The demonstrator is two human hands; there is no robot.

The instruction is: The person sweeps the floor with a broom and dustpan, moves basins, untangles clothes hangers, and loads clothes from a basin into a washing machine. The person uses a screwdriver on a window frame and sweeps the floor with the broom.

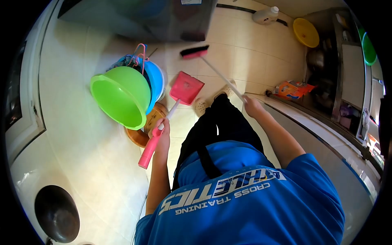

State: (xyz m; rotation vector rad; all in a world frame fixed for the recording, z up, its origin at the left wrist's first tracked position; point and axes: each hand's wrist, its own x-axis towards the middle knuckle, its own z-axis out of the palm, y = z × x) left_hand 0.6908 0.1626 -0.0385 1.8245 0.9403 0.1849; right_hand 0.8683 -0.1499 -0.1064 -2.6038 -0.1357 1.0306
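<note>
My left hand [164, 132] is closed around the pale shaft of a dustpan [187, 87], just above its pink grip. The dustpan's pink-red scoop is near the floor in front of my feet. In my right hand [254, 107] is the thin light shaft of a broom [195, 52]. Its pink head with dark bristles is beyond the scoop, apart from it, close to the grey appliance. Whether the bristles touch the floor I cannot tell.
A green basin [122, 96] and a blue basin [154, 83] with hangers stand left, by a wooden stool [141, 134]. A large grey appliance [134, 20] is ahead. On the right are an orange packet [293, 90], a yellow basin [306, 32] and a jug [265, 15]. A wok [57, 213] hangs lower left.
</note>
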